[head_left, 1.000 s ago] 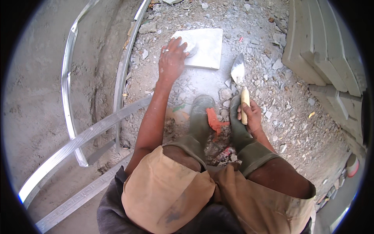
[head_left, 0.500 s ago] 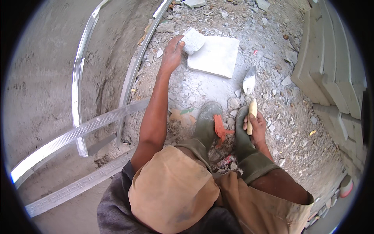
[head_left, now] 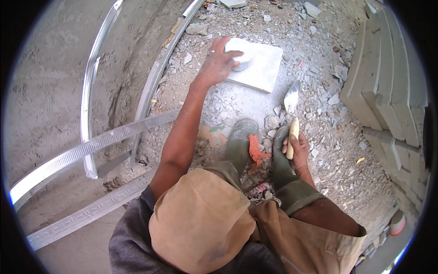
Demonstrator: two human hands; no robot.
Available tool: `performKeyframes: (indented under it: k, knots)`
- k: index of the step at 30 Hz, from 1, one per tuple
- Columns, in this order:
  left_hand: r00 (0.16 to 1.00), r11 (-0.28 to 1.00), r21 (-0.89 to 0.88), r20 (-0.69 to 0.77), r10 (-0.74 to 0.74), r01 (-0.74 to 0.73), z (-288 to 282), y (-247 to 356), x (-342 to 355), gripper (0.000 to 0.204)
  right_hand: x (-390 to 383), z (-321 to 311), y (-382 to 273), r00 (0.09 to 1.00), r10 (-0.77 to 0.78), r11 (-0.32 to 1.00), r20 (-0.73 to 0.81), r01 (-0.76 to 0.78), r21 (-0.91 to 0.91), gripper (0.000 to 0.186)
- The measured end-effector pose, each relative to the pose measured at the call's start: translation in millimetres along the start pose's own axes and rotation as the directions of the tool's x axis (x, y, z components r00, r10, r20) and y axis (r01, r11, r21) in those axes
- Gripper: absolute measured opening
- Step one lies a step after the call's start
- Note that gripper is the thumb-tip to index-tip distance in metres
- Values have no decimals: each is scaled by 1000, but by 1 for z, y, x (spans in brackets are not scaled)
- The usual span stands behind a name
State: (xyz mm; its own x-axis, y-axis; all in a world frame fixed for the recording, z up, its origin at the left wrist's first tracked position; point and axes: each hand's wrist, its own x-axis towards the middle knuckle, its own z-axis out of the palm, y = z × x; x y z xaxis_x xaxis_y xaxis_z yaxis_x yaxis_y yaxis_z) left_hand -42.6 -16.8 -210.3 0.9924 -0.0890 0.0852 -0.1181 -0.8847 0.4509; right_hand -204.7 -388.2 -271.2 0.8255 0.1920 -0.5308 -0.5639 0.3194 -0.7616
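My left hand (head_left: 218, 65) curls over a rough white chunk of block (head_left: 241, 47), its fingers spread around the near side. The chunk rests on or just above the left part of a square white slab (head_left: 265, 68) lying flat on the ground. Closed around a pale wooden handle, my right hand (head_left: 299, 150) holds a pointing trowel (head_left: 291, 98) beside my right boot. The trowel's blade points away from me, with pale dust or mortar on it.
Curved-looking metal channels (head_left: 91, 146) cross on the left beside a grey wall (head_left: 50, 68). Stacked grey panels (head_left: 365, 77) stand at the right. Rubble and stone chips (head_left: 333, 141) cover the ground. Between my green boots (head_left: 242, 141) lies an orange scrap (head_left: 255, 148).
My left hand has shifted the chunk right and slightly down, further over the slab, and turned its back upward. My right hand keeps the trowel nearly still.
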Motion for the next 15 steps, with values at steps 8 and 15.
performKeyframes:
  k: [8, 15]
  knots:
    - [952, 950, -74, -16, -306, 305, 11, 23, -11, 132, 0, -3, 1, 1000, -4, 1000, 9, 4, 11, 29]
    - [901, 852, -338, -25, -433, 400, 41, 14, -13, 132, 1, -1, -2, 1000, 8, 1000, 27, -9, 2, 34]
